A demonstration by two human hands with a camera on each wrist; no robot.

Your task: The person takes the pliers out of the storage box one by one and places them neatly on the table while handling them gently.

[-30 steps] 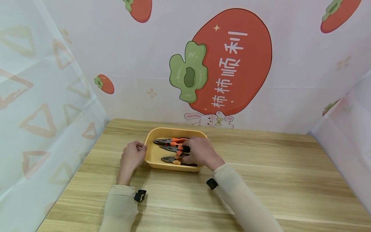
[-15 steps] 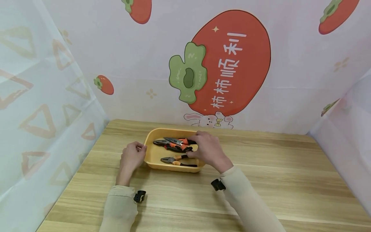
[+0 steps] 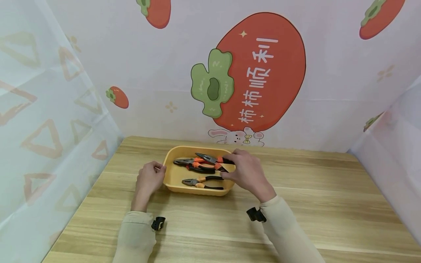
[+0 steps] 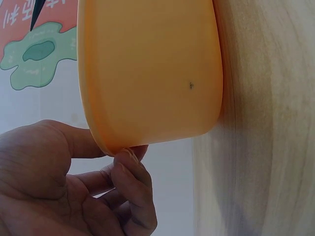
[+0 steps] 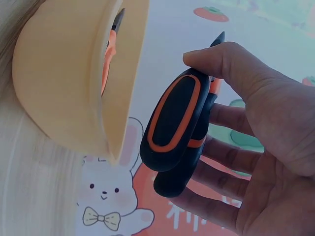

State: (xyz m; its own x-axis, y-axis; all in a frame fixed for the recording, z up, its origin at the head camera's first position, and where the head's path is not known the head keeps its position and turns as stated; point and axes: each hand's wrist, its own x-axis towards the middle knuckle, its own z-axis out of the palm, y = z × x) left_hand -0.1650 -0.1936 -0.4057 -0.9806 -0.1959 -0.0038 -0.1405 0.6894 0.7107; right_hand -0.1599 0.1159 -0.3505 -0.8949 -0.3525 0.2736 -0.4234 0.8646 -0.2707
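Note:
My left hand (image 3: 149, 180) pinches the left rim of a yellow plastic basin (image 4: 152, 69), thumb on one side and fingers on the other. Over the basin's right end, my right hand (image 3: 248, 171) holds long-nose pliers (image 5: 174, 115) by their black and orange handles. Their pointed head faces left, above the basin floor in the head view. Inside the basin lie another pair of pliers (image 3: 184, 162) with orange, red and black handles, and combination pliers (image 3: 190, 181) with yellow-orange and black handles nearer the front. The held pliers partly cover the back pair.
The basin stands on a wood-grain table (image 3: 312, 204), towards its back left. Behind rises a white cloth backdrop (image 3: 148, 120) printed with persimmons and a rabbit. Similar cloth hangs at both sides. Each wrist wears a small black camera.
My right hand has lifted the long-nose pliers off the other tools and drawn them rightwards, towards the basin's right end. The left hand stays at the rim.

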